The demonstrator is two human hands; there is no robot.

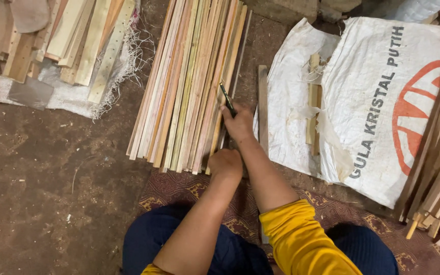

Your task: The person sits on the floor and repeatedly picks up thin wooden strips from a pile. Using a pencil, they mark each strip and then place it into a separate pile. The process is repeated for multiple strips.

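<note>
Person seated on a patterned mat (179,189) on a dirt floor (42,168), arms reaching forward to 12 o'clock.

Right hand (239,124): grip closed around a dark-handled cutting tool (227,99), probably a knife; the tool points up and away toward 11 o'clock, over the right edge of the strip bundle.

Left hand (225,164): fist closed, knuckles up, at 6 o'clock of the right hand and nearer the body. It sits at the near end of one thin wooden strip (232,61); what it clamps is hidden under the fist, likely that strip's end.

Bundle of wooden strips (184,86): long axis runs near 12 to 6 o'clock, tilted slightly toward 1 o'clock at the far end. It lies at 9 o'clock of the right hand, touching it.

White woven sack (378,107) at 3 o'clock, with short wood pieces (312,107) on it. More slats (72,40) piled at 10 o'clock, well apart.

Both hands line up along the strip's axis, the right one farther out.
</note>
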